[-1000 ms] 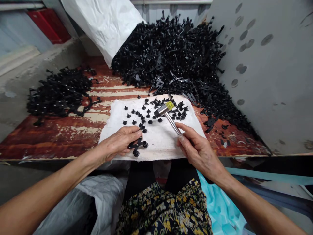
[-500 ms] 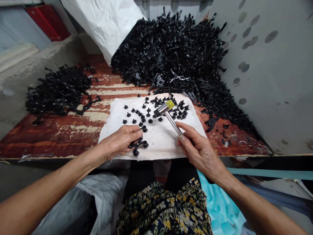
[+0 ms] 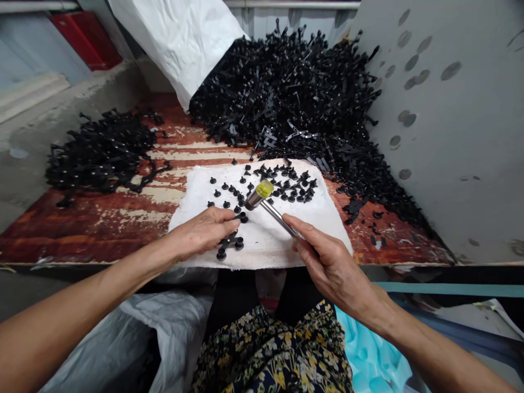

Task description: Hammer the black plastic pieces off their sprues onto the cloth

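Note:
My left hand (image 3: 207, 232) pinches a black linked plastic part (image 3: 231, 240) with round knobs on its ends, low over the white cloth (image 3: 270, 245). In my right hand (image 3: 323, 254) is a small mallet (image 3: 278, 216) with a metal handle, one yellow face and one dark face. Its head is tilted, dark face down, just above and right of the part's upper knob; whether they touch I cannot tell. Several small black pegs with round bases (image 3: 291, 197) stand or lie on the cloth beyond both hands.
A large heap of black plastic parts (image 3: 295, 87) fills the back of the worn red-brown table (image 3: 135, 224), spreading right. A smaller pile of linked parts (image 3: 102, 153) lies at left. A white sack (image 3: 176, 43) hangs at the back; a grey spotted panel (image 3: 458, 142) stands at right.
The mallet has moved left and slightly down, its head now nearer the part in my left hand. My left hand keeps its grip, and the part's lower knobs have shifted slightly left.

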{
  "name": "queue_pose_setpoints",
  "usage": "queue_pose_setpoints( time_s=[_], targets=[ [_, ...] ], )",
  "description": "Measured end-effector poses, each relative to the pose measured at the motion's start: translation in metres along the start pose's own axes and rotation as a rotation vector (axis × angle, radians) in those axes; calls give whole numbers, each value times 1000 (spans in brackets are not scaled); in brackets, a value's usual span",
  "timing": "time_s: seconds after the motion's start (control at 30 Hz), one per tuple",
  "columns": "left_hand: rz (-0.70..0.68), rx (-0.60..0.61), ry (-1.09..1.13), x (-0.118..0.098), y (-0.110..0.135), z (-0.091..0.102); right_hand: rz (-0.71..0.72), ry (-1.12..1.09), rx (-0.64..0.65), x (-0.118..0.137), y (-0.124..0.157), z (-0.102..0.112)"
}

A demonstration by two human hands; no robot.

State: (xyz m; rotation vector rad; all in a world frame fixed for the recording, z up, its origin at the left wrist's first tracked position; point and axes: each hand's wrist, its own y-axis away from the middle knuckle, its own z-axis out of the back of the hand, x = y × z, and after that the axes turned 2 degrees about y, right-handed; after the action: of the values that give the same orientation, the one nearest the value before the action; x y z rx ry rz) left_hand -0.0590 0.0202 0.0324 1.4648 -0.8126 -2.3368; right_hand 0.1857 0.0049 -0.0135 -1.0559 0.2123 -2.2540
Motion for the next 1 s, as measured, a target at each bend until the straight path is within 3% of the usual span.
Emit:
queue_pose_setpoints(
  time_s=[0.27, 0.4, 0.6, 0.73, 0.9, 1.0],
  targets=[
    [47, -39, -162, -7, -3, 2, 107, 115, -9, 10, 0, 3],
    [70, -39, -199, -9, -3, 2, 133, 310, 86, 12, -2, 3],
    [14, -30, -180, -8, -1, 2, 184, 260, -36, 16, -1, 4],
    [24, 4, -153, -7, -1, 3, 180, 384, 48, 16, -3, 4],
    [3, 29, -116, -7, -1, 3, 156, 295, -80, 24, 0, 6],
    [22, 19, -113, -10, 0, 1, 130, 358, -3, 19, 2, 4]
  ],
)
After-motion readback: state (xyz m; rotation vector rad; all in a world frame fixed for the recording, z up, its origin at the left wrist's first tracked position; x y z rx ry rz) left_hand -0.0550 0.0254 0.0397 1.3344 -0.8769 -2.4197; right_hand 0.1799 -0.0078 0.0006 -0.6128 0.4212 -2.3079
